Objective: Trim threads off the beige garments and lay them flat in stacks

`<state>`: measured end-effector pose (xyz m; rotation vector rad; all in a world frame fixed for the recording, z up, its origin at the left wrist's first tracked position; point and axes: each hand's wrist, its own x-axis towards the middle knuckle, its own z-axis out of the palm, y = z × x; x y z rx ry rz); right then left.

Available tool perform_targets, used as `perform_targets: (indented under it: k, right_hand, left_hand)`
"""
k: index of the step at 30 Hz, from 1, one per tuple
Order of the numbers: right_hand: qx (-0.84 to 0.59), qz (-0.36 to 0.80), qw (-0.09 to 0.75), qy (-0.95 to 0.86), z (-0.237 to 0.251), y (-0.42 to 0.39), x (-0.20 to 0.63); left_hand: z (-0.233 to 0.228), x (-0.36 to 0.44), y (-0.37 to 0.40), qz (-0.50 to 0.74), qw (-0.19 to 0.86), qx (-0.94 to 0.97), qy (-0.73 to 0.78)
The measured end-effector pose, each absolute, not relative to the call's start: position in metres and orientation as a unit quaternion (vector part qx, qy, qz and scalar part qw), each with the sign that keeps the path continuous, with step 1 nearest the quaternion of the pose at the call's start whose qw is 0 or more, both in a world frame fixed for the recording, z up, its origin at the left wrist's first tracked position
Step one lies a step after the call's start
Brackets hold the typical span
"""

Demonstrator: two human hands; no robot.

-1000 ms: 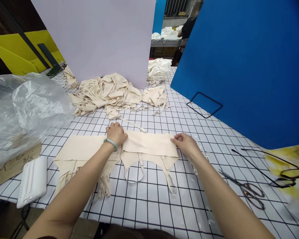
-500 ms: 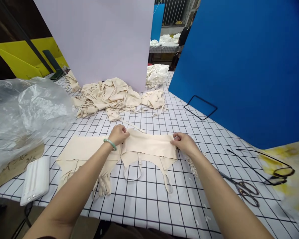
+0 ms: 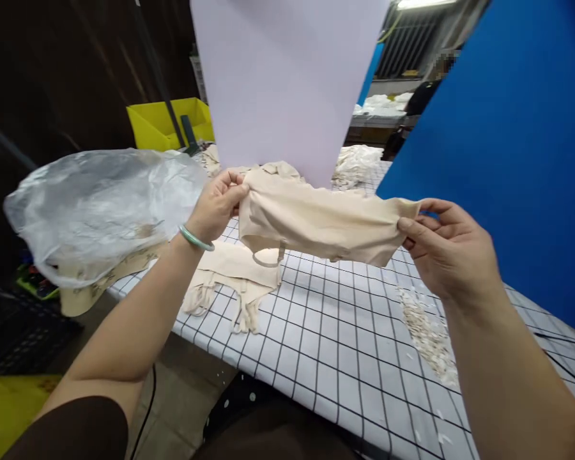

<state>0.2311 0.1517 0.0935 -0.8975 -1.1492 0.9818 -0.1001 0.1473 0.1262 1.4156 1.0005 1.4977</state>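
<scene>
A beige strappy bra top is stretched sideways in the air above the table, between my two hands. My left hand, with a green bangle on its wrist, pinches its left end between thumb and fingers. At the opposite end my right hand grips the fabric the same way. One thin strap dangles under the left part of the garment. Below and to the left, more beige tops lie stacked flat, their straps toward the table's front edge.
On the left a clear plastic bag rests over brown paper. White trimmings are heaped at right on the checked tablecloth. A lilac board and a blue board stand behind; a yellow bin is at back left.
The bra top has been lifted off the table and stretched between both hands, closer to me. My view has turned left; the stack of tops stays on the table.
</scene>
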Motion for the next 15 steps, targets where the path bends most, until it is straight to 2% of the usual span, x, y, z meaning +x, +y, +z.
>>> perform_targets:
  k: [3,6,11,15]
  right_hand:
    - [-0.347,0.447,0.615,-0.549,0.102,0.136,0.186]
    - [-0.335,0.487,0.566,-0.574,0.087,0.118,0.145]
    - [-0.391,0.541,0.477,-0.572,0.027,0.115,0.085]
    - [-0.515,0.475,0.405,-0.587,-0.027,0.139,0.052]
  left_hand:
    - [0.15,-0.146,0.109,0.62,0.373,0.544,0.424]
    - [0.148,-0.19,0.07,0.607,0.388,0.513,0.467]
    - [0.091,-0.245,0.059,0.543,0.43,0.429,0.58]
    - [0.027,-0.26,0.098,0.489,0.412,0.405,0.653]
